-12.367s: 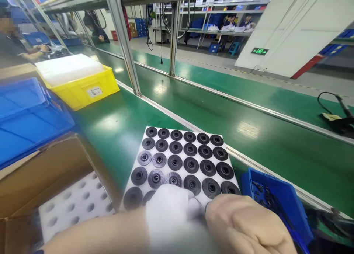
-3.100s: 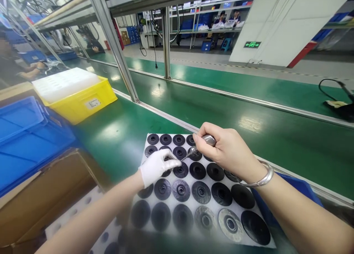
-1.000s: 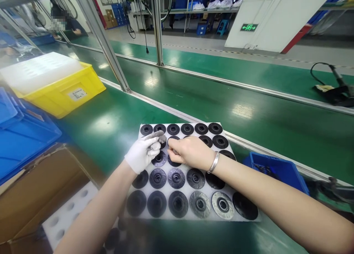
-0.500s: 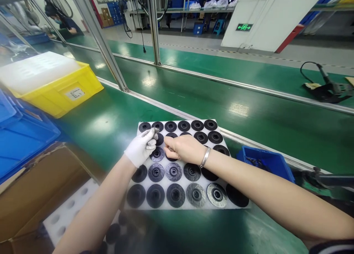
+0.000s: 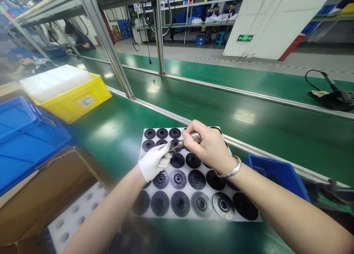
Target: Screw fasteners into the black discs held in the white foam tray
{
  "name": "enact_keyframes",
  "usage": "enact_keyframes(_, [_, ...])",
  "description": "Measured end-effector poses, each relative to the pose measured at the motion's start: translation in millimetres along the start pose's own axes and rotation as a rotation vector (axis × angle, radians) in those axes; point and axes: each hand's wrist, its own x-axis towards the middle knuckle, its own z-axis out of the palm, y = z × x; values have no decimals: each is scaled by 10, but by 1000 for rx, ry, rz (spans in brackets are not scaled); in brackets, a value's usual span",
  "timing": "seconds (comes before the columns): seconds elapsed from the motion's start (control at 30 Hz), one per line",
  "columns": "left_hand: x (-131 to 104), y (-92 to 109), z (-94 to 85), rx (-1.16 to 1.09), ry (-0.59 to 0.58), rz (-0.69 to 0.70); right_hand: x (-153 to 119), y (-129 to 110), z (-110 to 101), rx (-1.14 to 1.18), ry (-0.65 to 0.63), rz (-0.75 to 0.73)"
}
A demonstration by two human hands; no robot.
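Note:
A white foam tray (image 5: pixel 193 218) holds rows of black round discs, some with a greyish sheen, such as one disc (image 5: pixel 178 178) near the middle. My left hand (image 5: pixel 155 161), in a white glove, is over the tray's left part, its fingers pinched around a small part that I cannot make out. My right hand (image 5: pixel 207 145), bare with a silver bangle, is closed on a metal tool (image 5: pixel 195 137) with a rounded end. The tool's narrow tip points left and meets the fingertips of my left hand, above the discs.
At the left stand a yellow bin (image 5: pixel 74 108) with white foam, blue crates (image 5: pixel 35 143) and an open cardboard box (image 5: pixel 41 198) beside perforated foam. A blue bin (image 5: pixel 279 173) with dark parts is at the right. Metal posts rise beyond the tray; people sit farther off.
My right hand has turned and lifted, and the metal tool now shows in it. Its tip has come to my left fingertips. The whole view has shifted slightly.

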Motion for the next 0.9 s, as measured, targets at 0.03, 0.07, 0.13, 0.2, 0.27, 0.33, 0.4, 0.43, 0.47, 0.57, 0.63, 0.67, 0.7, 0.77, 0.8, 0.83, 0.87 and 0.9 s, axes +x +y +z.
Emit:
enact_keyframes(0.03, [4,-7,-6,-4,-11,-10,-26,5,30,7,7,2])
enact_keyframes(0.07, [7,-9,-14,-13,-15,-20,-45,9,55,9,12,2])
enact_keyframes(0.13, [6,0,-24,-37,-13,-33,-65,11,83,5,15,-4])
enact_keyframes(0.2, [-3,18,-24,-62,-16,-40,-68,8,82,-3,29,-15])
enact_keyframes(0.27, [-13,33,-17,-80,-27,-47,-68,2,64,-20,62,-28])
enact_keyframes(0.33, [-15,36,-13,-94,-36,-57,-75,1,50,-39,86,-36])
enact_keyframes(0.4, [-6,24,-17,-107,-37,-66,-90,9,53,-51,81,-49])
enact_keyframes(0.43, [1,14,-20,-113,-40,-71,-99,15,62,-59,73,-60])
enact_keyframes(0.47, [8,1,-22,-115,-47,-75,-109,22,74,-69,67,-75])
enact_keyframes(0.57, [4,-31,-10,-93,-91,-56,-131,23,106,-100,61,-104])
enact_keyframes(0.63, [-38,-25,21,-24,-93,12,-139,0,99,-96,46,-84])
enact_keyframes(0.67, [-73,-10,40,52,-71,60,-141,-17,85,-88,25,-64])
enact_keyframes(0.7, [-116,11,61,170,-41,111,-145,-35,64,-78,-6,-47])
enact_keyframes(0.77, [-215,62,101,482,10,191,-160,-68,19,-65,-95,-31])
enact_keyframes(0.8, [-264,82,116,634,19,209,-175,-79,2,-68,-151,-31])
enact_keyframes(0.83, [-308,92,128,760,11,214,-196,-85,-6,-80,-205,-41])
enact_keyframes(0.87, [-344,90,134,851,-6,210,-224,-85,-4,-106,-259,-56])
enact_keyframes(0.9, [-369,75,134,913,-27,199,-259,-79,9,-145,-307,-76])
